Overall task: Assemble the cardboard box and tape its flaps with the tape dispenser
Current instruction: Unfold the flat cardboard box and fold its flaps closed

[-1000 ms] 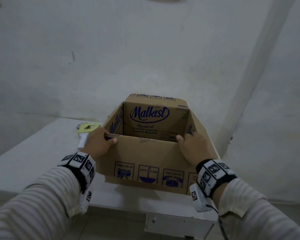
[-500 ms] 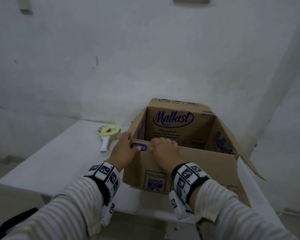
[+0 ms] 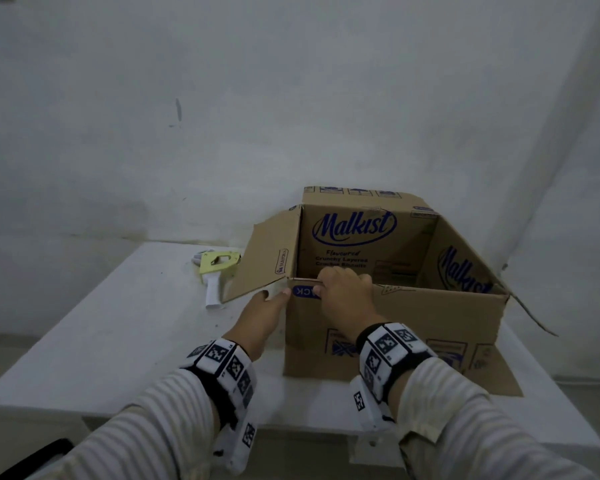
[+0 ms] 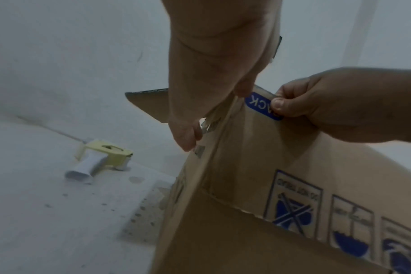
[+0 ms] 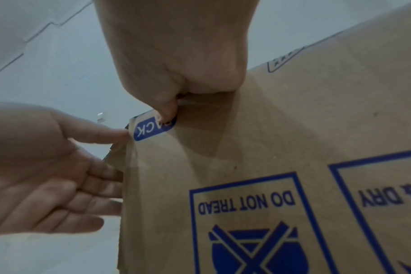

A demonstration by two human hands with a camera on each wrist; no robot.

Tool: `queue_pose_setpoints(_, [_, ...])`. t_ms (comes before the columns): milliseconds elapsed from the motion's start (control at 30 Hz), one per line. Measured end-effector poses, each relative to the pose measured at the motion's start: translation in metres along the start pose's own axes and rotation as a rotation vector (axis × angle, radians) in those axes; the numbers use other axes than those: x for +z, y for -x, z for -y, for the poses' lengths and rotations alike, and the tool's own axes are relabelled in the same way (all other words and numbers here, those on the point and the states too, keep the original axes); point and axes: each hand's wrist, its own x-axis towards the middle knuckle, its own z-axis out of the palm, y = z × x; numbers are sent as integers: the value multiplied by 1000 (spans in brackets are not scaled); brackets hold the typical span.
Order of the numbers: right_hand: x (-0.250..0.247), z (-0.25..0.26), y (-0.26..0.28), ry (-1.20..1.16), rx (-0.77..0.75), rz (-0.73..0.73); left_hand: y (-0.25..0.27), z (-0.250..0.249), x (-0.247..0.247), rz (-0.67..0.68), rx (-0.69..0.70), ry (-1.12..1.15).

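Note:
A brown cardboard box (image 3: 413, 317) printed "Malkist" stands open-topped on the white table (image 3: 118, 334). Its left flap (image 3: 264, 258) is spread outward. My right hand (image 3: 340, 292) grips the near wall's rim by the left corner, fingers curled over the edge and thumb on the blue label (image 5: 153, 128). My left hand (image 3: 271, 303) lies with straight fingers against the box's left side, its thumb touching the corner, as the right wrist view shows (image 5: 47, 166). The yellow tape dispenser (image 3: 219, 271) with a white handle lies on the table left of the box, also in the left wrist view (image 4: 101, 159).
A bare white wall rises right behind the table. A lower flap (image 3: 499, 375) of the box lies flat on the table toward me, and a right flap (image 3: 534, 317) hangs past the table's right side. The table's near edge runs just under my wrists.
My right hand slid along the near rim from the right end to the left corner. The left flap has swung outward, and my left hand dropped from the rim to the box's left side.

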Motion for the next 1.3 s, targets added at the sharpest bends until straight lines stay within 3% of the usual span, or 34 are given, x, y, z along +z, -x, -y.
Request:
queue_pose_setpoints(100, [1,1,-1,8,14,-1,-3,-8,8,-128,95,214])
queue_pose_setpoints(200, [1,1,-1,13,21,5,-7,-22,9,-261,209,143])
queue_pose_setpoints(433, [0,-6,1,-60,19,-1,-4,-40,13,-149,550,-291])
queue_pose_setpoints(500, [3,-11,7,-241,23,-156,-5,-43,14,-102,626,-506])
queue_pose_setpoints(567, [3,-17,13,-425,82,-401,-8,-43,15,-71,674,-697])
queue_pose_setpoints(633, [0,-23,19,-534,143,-564,-11,-41,16,-48,684,-767])
queue_pose_setpoints(667, [-4,-26,21,-548,164,-554,-13,-39,16,-44,675,-774])
queue_pose_setpoints(800, [-15,-39,24,-286,177,-245,-10,-39,21,-39,642,-801])
queue_pose_setpoints(900, [-17,-47,30,-141,176,-146,2,-39,33,-86,606,-1042])
queue_pose_setpoints(967, [-15,-55,35,-45,156,-96,12,-39,45,-94,528,-1081])
queue_pose_setpoints(1133, [-18,-82,51,-42,102,-97,35,-42,89,-109,553,-1143])
queue_pose_setpoints(1300, [-32,-128,73,-69,210,-129,49,-49,142,-55,553,-1123])
